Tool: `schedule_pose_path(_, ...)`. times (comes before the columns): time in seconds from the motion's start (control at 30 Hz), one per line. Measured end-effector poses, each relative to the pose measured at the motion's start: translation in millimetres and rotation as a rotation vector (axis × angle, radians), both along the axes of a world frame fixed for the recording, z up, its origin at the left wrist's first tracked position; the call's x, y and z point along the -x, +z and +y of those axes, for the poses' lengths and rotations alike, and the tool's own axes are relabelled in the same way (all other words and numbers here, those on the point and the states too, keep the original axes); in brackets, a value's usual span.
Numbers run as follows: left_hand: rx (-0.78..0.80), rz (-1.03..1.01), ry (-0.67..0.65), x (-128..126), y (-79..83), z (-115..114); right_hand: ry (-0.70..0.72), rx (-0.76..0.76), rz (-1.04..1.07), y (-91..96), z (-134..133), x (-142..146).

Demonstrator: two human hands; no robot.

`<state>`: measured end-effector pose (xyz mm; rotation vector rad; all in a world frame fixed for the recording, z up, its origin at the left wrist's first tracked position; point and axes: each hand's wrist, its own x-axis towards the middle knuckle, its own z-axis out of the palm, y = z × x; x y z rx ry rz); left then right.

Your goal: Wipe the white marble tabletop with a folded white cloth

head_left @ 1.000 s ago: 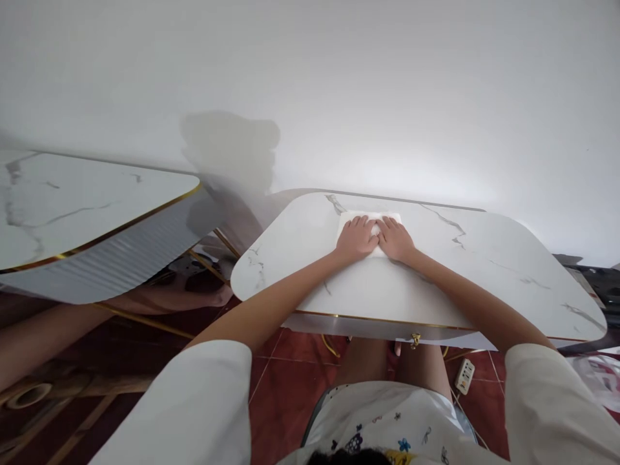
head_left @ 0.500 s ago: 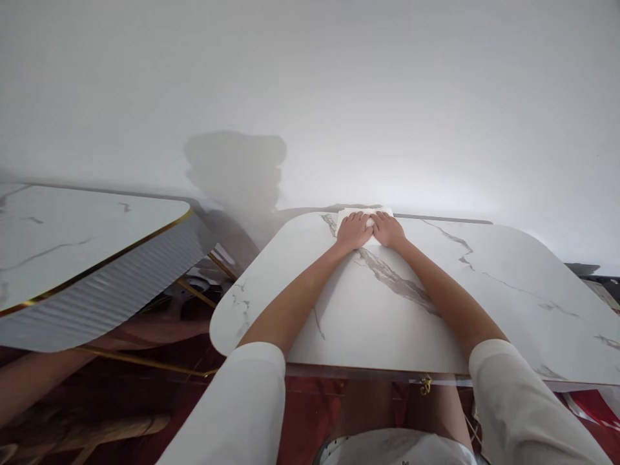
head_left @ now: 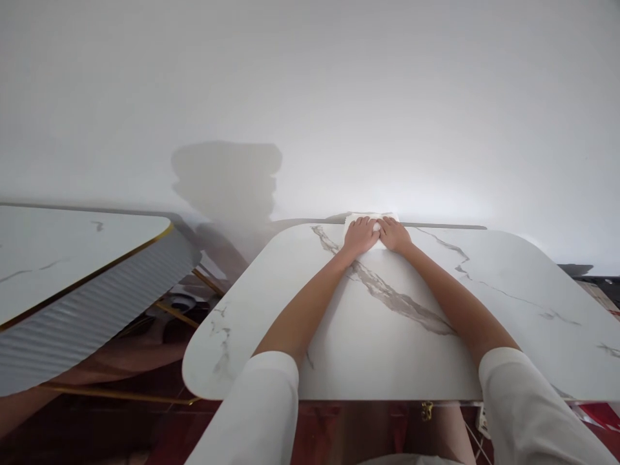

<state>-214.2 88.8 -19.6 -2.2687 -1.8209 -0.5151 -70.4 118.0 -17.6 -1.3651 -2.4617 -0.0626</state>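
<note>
A white folded cloth [head_left: 371,217] lies at the far edge of the white marble table [head_left: 436,349], against the wall. My left hand [head_left: 360,235] lies flat on the cloth's left part, fingers stretched forward. Close beside it, my right hand [head_left: 394,234] lies flat on the right part, and the two thumbs nearly touch. Both arms are stretched far out over the tabletop. Most of the cloth is hidden under my hands.
A second marble tabletop [head_left: 72,258] with a gold rim and ribbed side stands to the left. Between the two tables is a gap with gold legs and dark red floor. A plain white wall [head_left: 387,97] rises right behind the table.
Both hands have pushed the cloth away from me across the tabletop, from its middle to the far edge by the wall. My arms are stretched further out.
</note>
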Motion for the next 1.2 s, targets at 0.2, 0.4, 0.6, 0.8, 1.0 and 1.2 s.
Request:
schedule_pose_path(0.2, -0.009, -0.005, -0.061, -16, -0.9, -7, -0.067, -0.025, -0.013, -3.2, -14, -16)
schedule_pose_path(0.4, 0.025, 0.007, -0.072, -27, 0.8, -33, -0.113, -0.012, -0.033, -2.5, -45, -25)
schedule_pose_path(0.6, 0.021, 0.011, -0.122, -25, 1.6, -66, -0.142, -0.007, -0.027, 0.5, -86, -25)
schedule_pose_path(0.8, 0.019, 0.015, -0.133, -18, -1.5, -96, -0.125, 0.003, -0.062, 4.6, -123, -22)
schedule_pose_path(1.0, 0.006, 0.009, -0.164, -13, -1.5, -126, -0.128, -0.002, -0.035, 2.9, -152, -18)
schedule_pose_path(1.2, 0.035, 0.026, -0.145, -7, -0.4, -162, -0.129, -0.019, -0.019, -2.1, -186, -13)
